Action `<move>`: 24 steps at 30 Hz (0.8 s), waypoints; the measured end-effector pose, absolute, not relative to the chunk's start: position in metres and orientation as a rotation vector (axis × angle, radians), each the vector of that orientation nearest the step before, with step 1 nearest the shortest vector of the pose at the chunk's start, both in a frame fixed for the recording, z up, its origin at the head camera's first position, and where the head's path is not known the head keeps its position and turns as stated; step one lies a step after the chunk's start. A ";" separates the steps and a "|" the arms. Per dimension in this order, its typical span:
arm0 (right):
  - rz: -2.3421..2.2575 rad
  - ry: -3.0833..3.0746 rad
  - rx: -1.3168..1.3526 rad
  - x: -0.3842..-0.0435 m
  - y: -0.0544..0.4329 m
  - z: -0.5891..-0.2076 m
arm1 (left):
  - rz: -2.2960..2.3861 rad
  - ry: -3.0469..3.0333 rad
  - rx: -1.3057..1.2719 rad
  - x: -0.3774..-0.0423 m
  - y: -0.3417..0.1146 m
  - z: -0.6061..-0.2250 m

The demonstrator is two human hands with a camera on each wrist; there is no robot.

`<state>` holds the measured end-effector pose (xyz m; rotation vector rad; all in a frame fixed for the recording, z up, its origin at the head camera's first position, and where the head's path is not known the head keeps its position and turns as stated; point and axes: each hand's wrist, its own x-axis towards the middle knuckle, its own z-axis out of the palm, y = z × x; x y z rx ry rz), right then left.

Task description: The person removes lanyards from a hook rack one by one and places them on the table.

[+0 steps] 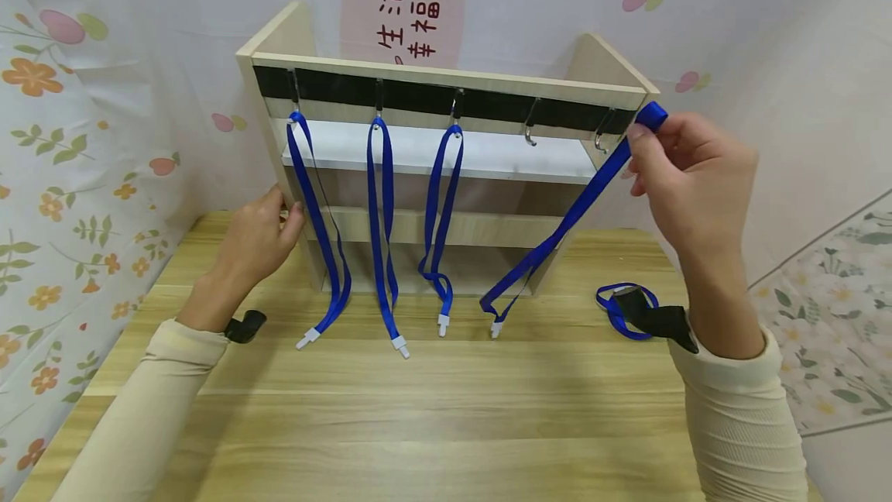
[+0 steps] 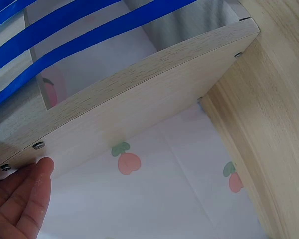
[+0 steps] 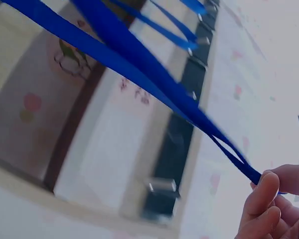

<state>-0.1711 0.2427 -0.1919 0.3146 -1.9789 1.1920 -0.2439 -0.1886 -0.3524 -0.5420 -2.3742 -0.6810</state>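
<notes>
Prob. hanging blue strap on rack as step in hand. Pinching top end narrowly b/w thumb & fingers w/ R grip. For a clean job, go left from R grip to right bare hook, just beside, or farther left to left bare hook; can't tell choice from here. Spread loop a bit first, to make a gap for the tip; pinch only the very top, to leave room for the curve. Lower from above, check seat, then release gently. Avoid twists, & avoid knocking hung straps, well left of R grip. Brace side panel lightly w/ L grip, now resting fingers on outer face & holding no strap.

Re strap lie: running down & left from R grip, slanting across rack front, w/ both halves close together nr fingers. Ending in white clip, far below-left of R grip, at or just above tabletop; can't tell if touching. Also seen below R grip: coiled strap on tabletop.
</notes>
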 end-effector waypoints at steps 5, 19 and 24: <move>1.192 -1.958 0.269 -0.169 0.255 -0.184 | -0.675 -2.377 -0.534 -0.244 -0.189 -0.353; 1.290 -2.317 0.702 -0.156 0.304 -0.207 | -0.676 -2.381 -0.535 -0.246 -0.190 -0.354; 1.725 -2.201 0.831 -0.153 0.336 -0.219 | -0.671 -2.392 -0.532 -0.247 -0.190 -0.355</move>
